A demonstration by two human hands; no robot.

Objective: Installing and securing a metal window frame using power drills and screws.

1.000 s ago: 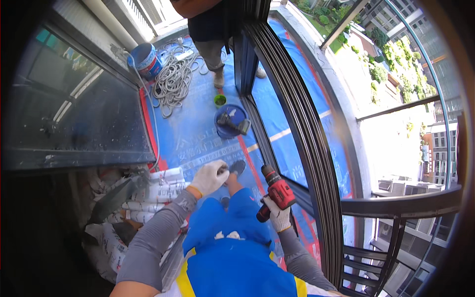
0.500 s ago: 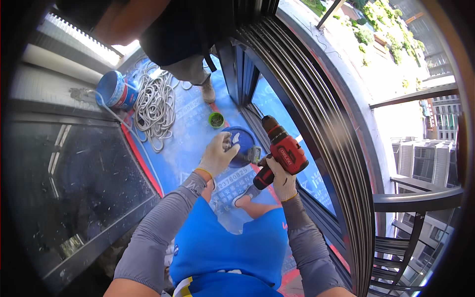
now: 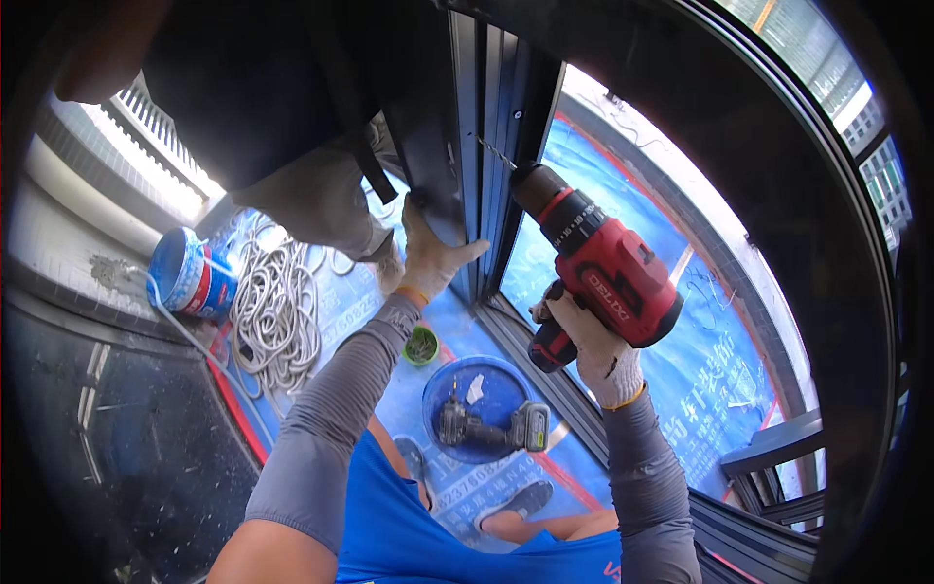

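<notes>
My right hand (image 3: 595, 352), in a pale work glove, is closed round the handle of a red and black cordless drill (image 3: 613, 273). The drill's thin bit (image 3: 494, 151) points up and left at the dark metal door frame (image 3: 496, 195); whether its tip touches the metal I cannot tell. My left hand (image 3: 433, 255), gloved too, lies with fingers stretched up against the frame's dark panel (image 3: 426, 146), thumb spread toward the upright. Below, a second, black cordless drill (image 3: 477, 426) lies on a round blue lid or tub top (image 3: 452, 375) beside a white scrap (image 3: 475, 389).
Another person (image 3: 282, 117) in dark clothing stands close at the upper left. A coil of pale rope (image 3: 277, 302) lies by a blue bucket (image 3: 185, 277) with a hose. A small green tub (image 3: 420, 346) sits on the blue floor sheeting (image 3: 360, 341). Dark glazing is at left.
My left hand has risen from above the blue lid to the door frame panel. The drill in my right hand has come up to the frame. The view has shifted, baring the black drill.
</notes>
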